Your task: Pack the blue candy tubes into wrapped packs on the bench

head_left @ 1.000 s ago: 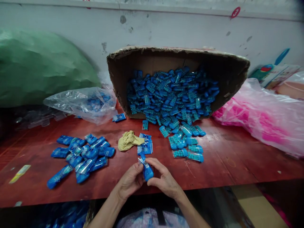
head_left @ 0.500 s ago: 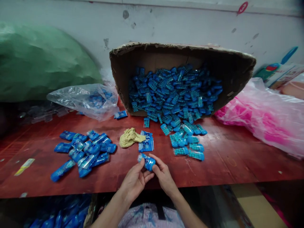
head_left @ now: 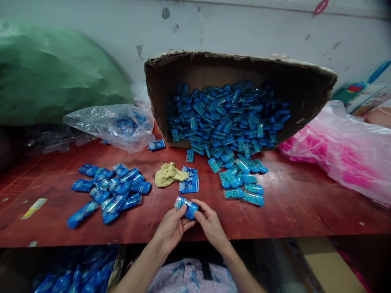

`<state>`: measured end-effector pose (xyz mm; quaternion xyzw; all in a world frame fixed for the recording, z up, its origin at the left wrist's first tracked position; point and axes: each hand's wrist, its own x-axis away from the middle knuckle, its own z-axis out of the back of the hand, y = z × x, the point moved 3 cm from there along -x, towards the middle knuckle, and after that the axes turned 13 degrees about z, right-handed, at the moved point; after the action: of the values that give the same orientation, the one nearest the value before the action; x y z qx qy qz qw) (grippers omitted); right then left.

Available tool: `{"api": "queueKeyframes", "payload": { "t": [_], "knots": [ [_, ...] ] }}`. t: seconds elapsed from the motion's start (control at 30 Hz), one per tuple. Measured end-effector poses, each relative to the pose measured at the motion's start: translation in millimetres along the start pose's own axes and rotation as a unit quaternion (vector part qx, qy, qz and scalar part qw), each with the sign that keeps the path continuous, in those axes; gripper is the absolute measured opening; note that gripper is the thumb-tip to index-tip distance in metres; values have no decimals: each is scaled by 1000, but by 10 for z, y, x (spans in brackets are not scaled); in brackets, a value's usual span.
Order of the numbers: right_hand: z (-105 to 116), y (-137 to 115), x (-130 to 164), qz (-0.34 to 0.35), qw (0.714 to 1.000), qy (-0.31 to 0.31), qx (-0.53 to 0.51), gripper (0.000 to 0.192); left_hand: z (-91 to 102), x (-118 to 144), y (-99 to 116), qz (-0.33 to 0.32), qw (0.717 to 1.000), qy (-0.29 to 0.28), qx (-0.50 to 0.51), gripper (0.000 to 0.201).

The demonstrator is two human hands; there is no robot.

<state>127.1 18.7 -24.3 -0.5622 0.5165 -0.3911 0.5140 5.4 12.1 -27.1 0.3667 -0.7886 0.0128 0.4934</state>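
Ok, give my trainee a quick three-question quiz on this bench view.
1. True or false: both hands hold one blue packet.
2. Which lies left of the hands? A) pile of wrapped packets B) pink bag C) box
3. What spills from the tipped box?

Key:
1. True: left hand and right hand pinch the packet.
2. A: the pile; the pink bag is right, the box behind.
3. Blue pill cases.

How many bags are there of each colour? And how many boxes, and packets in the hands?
Green bag: 1
Pink bag: 1
Clear bag: 1
Cardboard box: 1
Blue packet held by left hand and right hand: 1
Total: 5
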Motion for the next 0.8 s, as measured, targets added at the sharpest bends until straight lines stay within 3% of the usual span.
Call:
{"api": "queueKeyframes", "payload": {
  "t": [0.17, 0.3, 0.57, 0.7, 0.8],
  "knots": [
    [11, 14, 13, 20, 1000, 8, 2, 31, -12, 0, 4, 11, 1000, -13, -13, 9],
    [1, 58, 16, 28, 999, 25, -3, 33, -55, 25, -30, -24, 1000, -13, -4, 10],
    [31, 127, 86, 94, 989, 36, 107, 37, -98, 38, -106, -47, 999, 22, 13, 11],
    [39, 172, 77, 49, 997, 53, 30, 39, -121, 42, -137, -32, 999, 13, -11, 15],
    [8, 159, 27, 17, 998, 23, -54, 38, -119, 79, -82, -10, 999, -6, -49, 19]
  ]
}}
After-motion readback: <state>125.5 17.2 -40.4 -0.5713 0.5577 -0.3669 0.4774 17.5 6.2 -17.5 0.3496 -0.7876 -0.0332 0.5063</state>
